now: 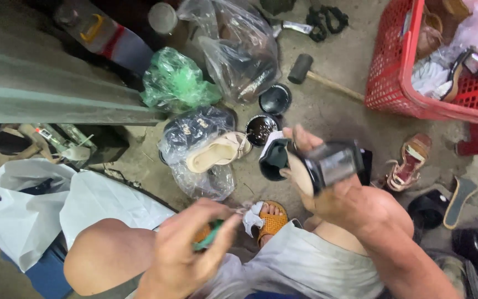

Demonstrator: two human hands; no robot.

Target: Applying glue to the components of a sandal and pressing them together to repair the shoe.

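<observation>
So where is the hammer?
In the head view the hammer lies on the floor near the top, between the clear plastic bag and the red basket.

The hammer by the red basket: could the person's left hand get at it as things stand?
Probably not readily. The left hand is shut on a small green-handled tool near the knee, and the hammer lies far across the floor, beyond the right hand and the black high-heeled shoe it holds up.
</observation>
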